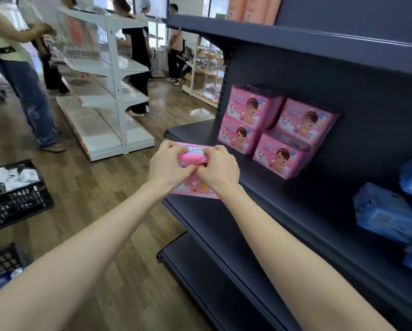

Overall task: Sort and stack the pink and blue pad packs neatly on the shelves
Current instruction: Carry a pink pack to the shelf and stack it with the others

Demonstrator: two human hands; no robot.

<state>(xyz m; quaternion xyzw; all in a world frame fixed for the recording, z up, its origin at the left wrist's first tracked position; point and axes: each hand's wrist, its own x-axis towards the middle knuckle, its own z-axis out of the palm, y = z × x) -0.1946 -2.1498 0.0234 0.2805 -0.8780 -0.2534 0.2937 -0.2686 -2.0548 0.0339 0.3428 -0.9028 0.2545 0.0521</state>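
I hold one pink pad pack [192,156] in front of the dark shelf's [283,199] left end, just above its front edge. My left hand [169,167] grips its left side and my right hand [218,169] grips its right side, fingers curled over the top. Several pink packs [275,130] stand stacked two high in two piles further back on the same shelf. Blue pad packs [386,212] lie in a loose heap at the shelf's right end.
A lower dark shelf [212,283] juts out below. Black crates [16,199] with goods sit on the wood floor at left. A white shelf unit [109,91] and several people stand behind. Orange packs [250,9] sit on the top shelf.
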